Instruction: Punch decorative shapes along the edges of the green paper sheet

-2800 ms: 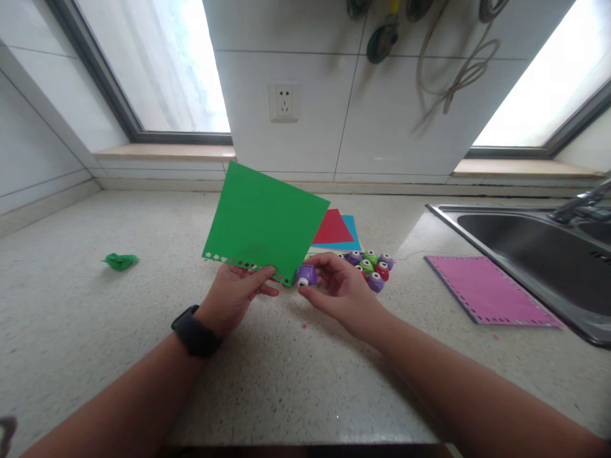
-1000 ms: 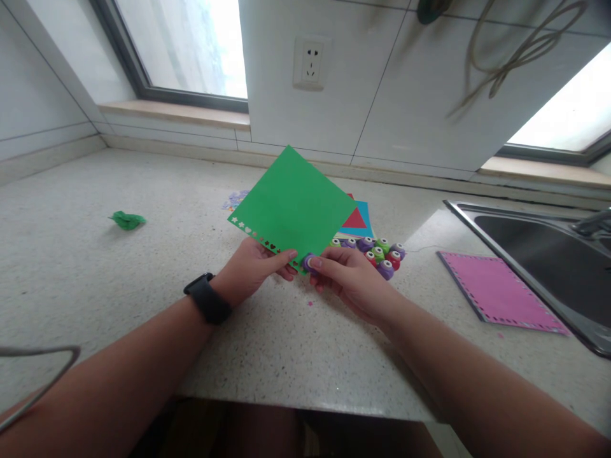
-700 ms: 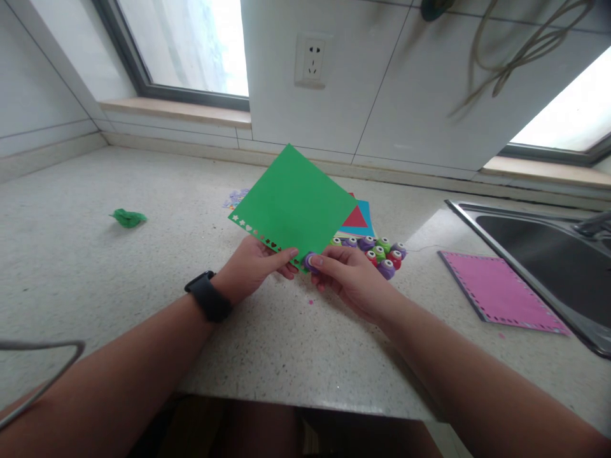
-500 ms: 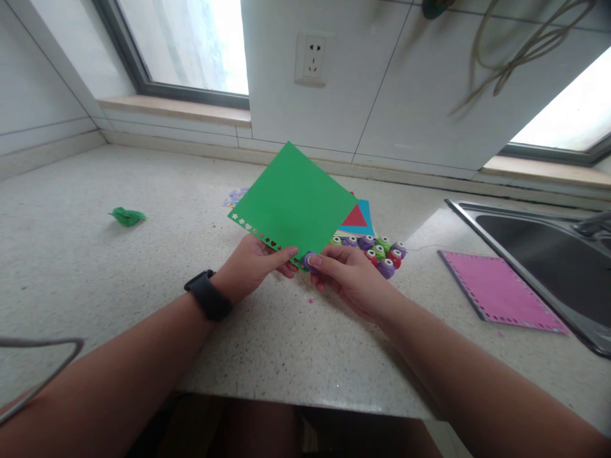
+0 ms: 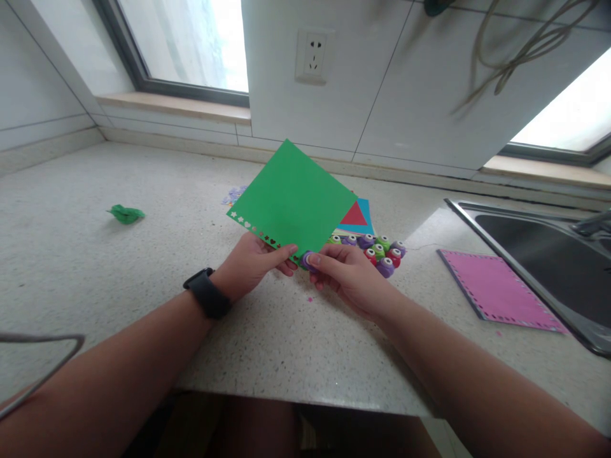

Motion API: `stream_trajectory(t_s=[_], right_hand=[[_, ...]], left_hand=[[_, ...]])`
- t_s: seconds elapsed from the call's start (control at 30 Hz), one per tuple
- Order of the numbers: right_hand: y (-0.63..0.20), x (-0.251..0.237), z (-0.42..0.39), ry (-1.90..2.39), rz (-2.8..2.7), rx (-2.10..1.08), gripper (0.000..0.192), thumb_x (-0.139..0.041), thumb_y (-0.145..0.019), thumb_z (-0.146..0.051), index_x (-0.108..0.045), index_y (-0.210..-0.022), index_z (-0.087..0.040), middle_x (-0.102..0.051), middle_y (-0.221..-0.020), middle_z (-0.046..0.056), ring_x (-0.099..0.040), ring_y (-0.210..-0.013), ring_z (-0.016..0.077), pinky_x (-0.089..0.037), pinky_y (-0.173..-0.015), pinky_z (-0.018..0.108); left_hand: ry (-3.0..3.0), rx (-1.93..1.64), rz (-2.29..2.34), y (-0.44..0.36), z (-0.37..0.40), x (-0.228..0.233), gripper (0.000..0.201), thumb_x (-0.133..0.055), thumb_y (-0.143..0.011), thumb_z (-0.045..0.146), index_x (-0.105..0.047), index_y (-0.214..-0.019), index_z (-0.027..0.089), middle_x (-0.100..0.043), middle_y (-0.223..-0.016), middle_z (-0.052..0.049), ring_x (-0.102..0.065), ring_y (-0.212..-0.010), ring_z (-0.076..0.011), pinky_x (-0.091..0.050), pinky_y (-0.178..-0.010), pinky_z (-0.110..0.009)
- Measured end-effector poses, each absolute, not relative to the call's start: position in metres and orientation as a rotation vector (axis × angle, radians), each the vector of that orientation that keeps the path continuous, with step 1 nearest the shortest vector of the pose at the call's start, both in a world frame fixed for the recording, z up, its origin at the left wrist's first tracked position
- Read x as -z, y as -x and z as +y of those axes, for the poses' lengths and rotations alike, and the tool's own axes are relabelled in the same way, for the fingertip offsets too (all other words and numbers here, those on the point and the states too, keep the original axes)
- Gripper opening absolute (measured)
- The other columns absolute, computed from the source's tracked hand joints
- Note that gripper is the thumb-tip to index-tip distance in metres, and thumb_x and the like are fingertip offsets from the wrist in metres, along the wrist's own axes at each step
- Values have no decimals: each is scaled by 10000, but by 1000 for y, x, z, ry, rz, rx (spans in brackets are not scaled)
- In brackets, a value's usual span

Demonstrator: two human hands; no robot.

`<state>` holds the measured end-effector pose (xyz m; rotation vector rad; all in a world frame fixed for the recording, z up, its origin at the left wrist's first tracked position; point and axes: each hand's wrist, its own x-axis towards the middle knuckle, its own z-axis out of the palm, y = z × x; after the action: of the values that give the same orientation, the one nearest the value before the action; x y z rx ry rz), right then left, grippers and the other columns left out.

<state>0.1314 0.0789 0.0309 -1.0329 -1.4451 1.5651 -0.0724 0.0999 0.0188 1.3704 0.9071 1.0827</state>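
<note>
A square sheet of green paper [image 5: 292, 191] is held up above the counter, one corner toward me. Star, heart and other small cut-outs run along its lower left edge. My left hand [image 5: 255, 262] pinches that edge, thumb on top and fingers beneath. In my right hand [image 5: 346, 273] is a small purple craft punch [image 5: 309, 261], set at the paper's near corner, with the thumb on it. Several more punches [image 5: 380, 251] in purple, green and red stand just beyond the right hand, partly hidden by it.
Blue and red paper [image 5: 356, 215] lies behind the green sheet. A pink sheet with punched edges [image 5: 499, 287] rests beside the sink [image 5: 539, 248]. Crumpled green material [image 5: 126, 214] sits at left, pale purple scraps [image 5: 233, 194] behind. A grey cable [image 5: 42, 340] crosses my left forearm.
Both hands keep their hold on the paper and the punch. Only a very slight shift of the whole view shows.
</note>
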Motion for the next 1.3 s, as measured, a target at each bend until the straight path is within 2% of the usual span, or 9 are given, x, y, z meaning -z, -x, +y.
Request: stream_trajectory(t_s=[0.73,1.3], right_hand=[[-132,-26,81,1046,-1502,-1529,357,-754,-860,-509,-689,-777,-168,-643,-742,40,-560,-658,145,-425,-607,302],[-132,-24,82,1057,-1510,-1520,367,-756,-859,-514,-671,-780,-166,-635,-725,29,-539,-631,137,-396,-583,297]], left_hand=[[-1401,-1080,936,75,101,-12,241,-788,-826,370,-722,-839,139,-741,-675,-55,-694,-558,-161,-599,-543,-255],[-1384,-1062,929,73,100,-16,192,-776,-836,297,-709,-830,118,-747,-676,-46,-698,-565,-137,-599,-549,-217]])
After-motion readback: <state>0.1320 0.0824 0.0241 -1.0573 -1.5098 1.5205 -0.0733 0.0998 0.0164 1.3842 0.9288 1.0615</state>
